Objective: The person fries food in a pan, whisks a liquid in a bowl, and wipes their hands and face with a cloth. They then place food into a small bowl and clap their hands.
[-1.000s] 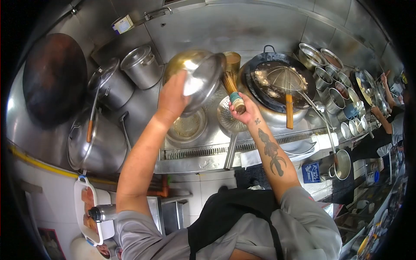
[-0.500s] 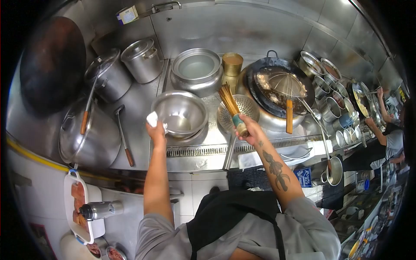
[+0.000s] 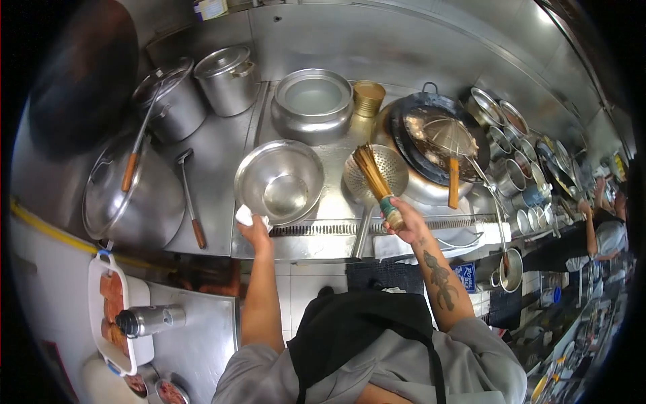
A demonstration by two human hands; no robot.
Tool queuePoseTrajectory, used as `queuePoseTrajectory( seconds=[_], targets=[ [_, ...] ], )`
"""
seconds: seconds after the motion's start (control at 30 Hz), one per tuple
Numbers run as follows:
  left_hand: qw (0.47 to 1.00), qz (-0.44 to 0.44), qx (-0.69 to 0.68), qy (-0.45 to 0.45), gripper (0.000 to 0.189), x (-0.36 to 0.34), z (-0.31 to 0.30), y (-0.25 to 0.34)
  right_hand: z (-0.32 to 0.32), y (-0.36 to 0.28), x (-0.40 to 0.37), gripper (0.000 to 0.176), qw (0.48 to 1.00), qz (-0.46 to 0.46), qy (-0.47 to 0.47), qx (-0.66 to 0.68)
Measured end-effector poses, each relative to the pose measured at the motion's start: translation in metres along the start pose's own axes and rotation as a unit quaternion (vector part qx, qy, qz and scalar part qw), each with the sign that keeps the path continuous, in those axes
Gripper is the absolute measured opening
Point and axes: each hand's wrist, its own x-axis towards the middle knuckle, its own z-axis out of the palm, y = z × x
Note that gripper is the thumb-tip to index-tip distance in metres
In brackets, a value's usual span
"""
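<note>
At the lower left, a bottle (image 3: 161, 318) stands or lies beside a white tub (image 3: 149, 340) of meat blocks, both off to the side of the cooking area.

The left hand (image 3: 254, 234) has its grip closed on a wadded cloth (image 3: 243, 215) at the near left rim of a steel bowl (image 3: 250, 174). The cloth comes between fingers and metal, probably to spare them from heat or grease. The bowl sits mouth up, just ahead of this hand; whether the fingers bear any of its weight, I cannot tell.

The right hand (image 3: 404, 225) has its grip clamped around the bound end of a brush (image 3: 374, 176). Held there, the stiff strands stay free and point away from the body. They cross the skimmer (image 3: 398, 172) in view; contact between the two cannot be made out.

The skimmer's handle runs back to the near edge of the table (image 3: 222, 161), seemingly for an easy reach. A ladle (image 3: 189, 195) left of the bowl lies the same way, its wooden end nearest.

Farther back, a pot (image 3: 313, 126) of pale liquid stands behind the bowl, with a tin (image 3: 370, 101) beside it. To the right, a strainer (image 3: 452, 140) lies across a wok (image 3: 398, 145), perhaps so drips fall back in. A lidded pot (image 3: 232, 89) stands at the back left, and a co-worker (image 3: 609, 237) is well apart at the far right.
</note>
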Motion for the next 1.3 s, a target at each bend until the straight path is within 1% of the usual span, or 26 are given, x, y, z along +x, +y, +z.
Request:
queuePoseTrajectory(
  seconds=[0.07, 0.13, 0.17, 0.27, 0.37, 0.53, 0.57, 0.6, 0.63, 0.67, 0.7, 0.73, 0.77, 0.8, 0.83, 0.87, 0.9, 0.93, 0.97, 1.0, 1.03, 1.07, 1.13, 1.2, 1.23, 1.3],
  targets=[
    [1.0, 0.027, -0.012, -0.008, 0.043, -0.008, 0.002, 0.009, 0.003, 0.005, -0.004, 0.028, 1.0, 0.0, -0.001, 0.006],
    [0.998, 0.061, 0.002, -0.008, 0.044, -0.012, 0.002, 0.008, 0.006, 0.007, -0.013, 0.03, 1.0, -0.002, 0.005, -0.024],
    [0.998, 0.053, -0.027, -0.014, 0.044, -0.013, 0.002, 0.007, 0.003, 0.01, -0.014, 0.03, 0.999, 0.001, 0.008, -0.034],
    [1.0, 0.025, -0.007, -0.015, 0.044, -0.011, -0.002, 0.005, 0.0, 0.015, -0.021, 0.033, 0.998, 0.003, 0.011, -0.061],
    [0.999, -0.001, -0.035, -0.034, 0.046, -0.012, -0.004, 0.004, -0.004, 0.016, -0.038, 0.033, 0.998, 0.006, 0.006, -0.059],
    [0.999, -0.035, 0.011, -0.032, 0.042, 0.014, -0.018, -0.026, -0.019, 0.01, -0.06, 0.035, 0.999, 0.017, -0.009, -0.038],
    [0.998, -0.046, 0.014, -0.03, 0.042, 0.022, -0.021, -0.033, -0.028, 0.009, -0.06, 0.035, 0.999, 0.018, -0.032, -0.02],
    [0.995, -0.04, -0.017, -0.09, 0.04, 0.04, -0.036, -0.052, -0.033, 0.006, -0.064, 0.035, 0.999, 0.02, -0.037, -0.02],
    [0.995, -0.055, -0.037, -0.079, 0.035, 0.039, -0.038, -0.048, -0.035, 0.001, -0.071, 0.036, 0.999, 0.016, -0.032, -0.016],
    [0.984, -0.081, -0.086, -0.13, 0.031, 0.032, -0.043, -0.037, -0.041, -0.005, -0.081, 0.036, 1.0, 0.007, -0.023, -0.012],
    [0.981, -0.098, -0.063, -0.154, 0.032, 0.011, -0.046, -0.016, -0.047, -0.011, -0.091, 0.038, 0.999, -0.01, -0.039, 0.001],
    [0.985, -0.102, -0.029, -0.137, 0.033, 0.01, -0.057, -0.016, -0.055, -0.019, -0.1, 0.041, 0.998, -0.027, -0.06, 0.012],
    [0.99, -0.099, -0.041, -0.093, 0.036, 0.018, -0.067, -0.025, -0.065, -0.028, -0.114, 0.042, 0.996, -0.046, -0.067, 0.023],
    [0.993, -0.091, -0.018, -0.066, 0.039, 0.008, -0.076, -0.022, -0.072, -0.038, -0.129, 0.043, 0.994, -0.062, -0.078, 0.032],
    [0.992, -0.088, 0.011, -0.093, 0.041, 0.003, -0.092, -0.019, -0.079, -0.047, -0.143, 0.044, 0.992, -0.076, -0.093, 0.037],
    [0.992, -0.098, 0.009, -0.076, 0.04, -0.012, -0.101, -0.012, -0.091, -0.057, -0.159, 0.044, 0.991, -0.096, -0.086, 0.043],
    [0.987, -0.094, -0.035, -0.124, 0.038, -0.014, -0.12, -0.02, -0.105, -0.066, -0.175, 0.044, 0.989, -0.114, -0.08, 0.048],
    [0.989, -0.108, -0.05, -0.09, 0.033, -0.049, -0.118, -0.005, -0.12, -0.075, -0.191, 0.044, 0.987, -0.13, -0.075, 0.051],
    [0.991, -0.1, -0.046, -0.077, 0.03, -0.062, -0.132, -0.008, -0.139, -0.082, -0.208, 0.045, 0.987, -0.146, -0.054, 0.052],
    [0.988, -0.117, -0.058, -0.079, 0.029, -0.089, -0.139, -0.002, -0.157, -0.088, -0.226, 0.047, 0.983, -0.168, -0.039, 0.063],
    [0.982, -0.161, -0.083, -0.057, 0.032, -0.169, -0.127, 0.026, -0.187, -0.109, -0.265, 0.048, 0.975, -0.206, -0.017, 0.08],
    [0.977, -0.155, -0.029, -0.143, 0.037, -0.148, -0.172, 0.0, -0.201, -0.116, -0.284, 0.049, 0.97, -0.232, 0.022, 0.061],
    [0.984, -0.159, -0.044, -0.073, 0.04, -0.152, -0.203, -0.034, -0.238, -0.13, -0.306, 0.043, 0.958, -0.271, 0.086, 0.036],
    [0.974, -0.206, -0.043, -0.088, 0.04, -0.167, -0.234, -0.052, -0.274, -0.143, -0.316, 0.039, 0.948, -0.286, 0.136, 0.02],
    [0.969, -0.233, 0.014, -0.079, 0.046, -0.183, -0.242, -0.053, -0.294, -0.146, -0.317, 0.038, 0.947, -0.282, 0.152, 0.028],
    [0.949, -0.304, 0.028, -0.081, 0.045, -0.202, -0.257, -0.064, -0.333, -0.149, -0.309, 0.035, 0.943, -0.274, 0.181, 0.043]
  ],
)
